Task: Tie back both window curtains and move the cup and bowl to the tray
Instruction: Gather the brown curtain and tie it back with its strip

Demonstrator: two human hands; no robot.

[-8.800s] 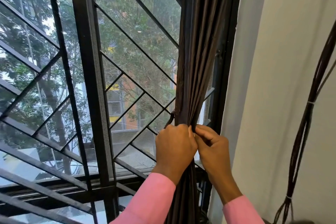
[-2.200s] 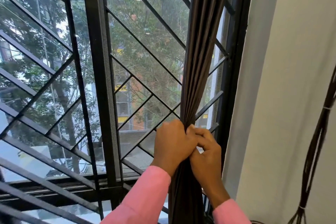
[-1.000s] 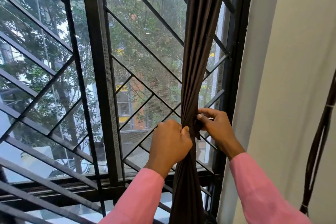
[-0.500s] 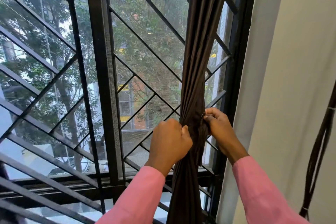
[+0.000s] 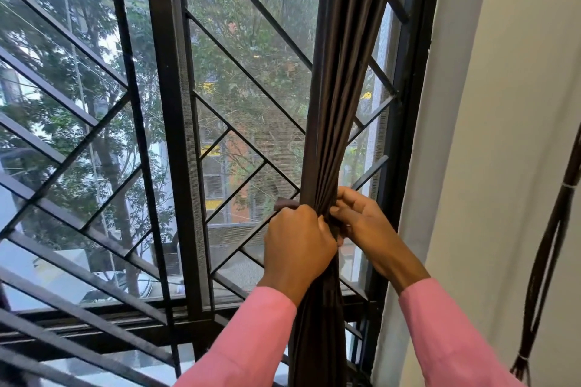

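A dark brown curtain [image 5: 336, 104] hangs gathered into a narrow bundle at the right side of the window. My left hand [image 5: 298, 245] grips the bundle at its waist. A short brown end of a tie strap [image 5: 284, 203] sticks out to the left just above that hand. My right hand [image 5: 361, 220] pinches the fabric or strap on the bundle's right side, touching my left hand. Cup, bowl and tray are out of view.
Behind the curtain a black window frame [image 5: 176, 141] carries diagonal metal grille bars [image 5: 248, 141]. A cream wall [image 5: 503, 135] stands to the right, with a bundle of dark cables [image 5: 547, 248] hanging down it at the far right.
My right hand has come back in against the curtain bundle and my left hand. A strap end now shows to the left of the bundle.
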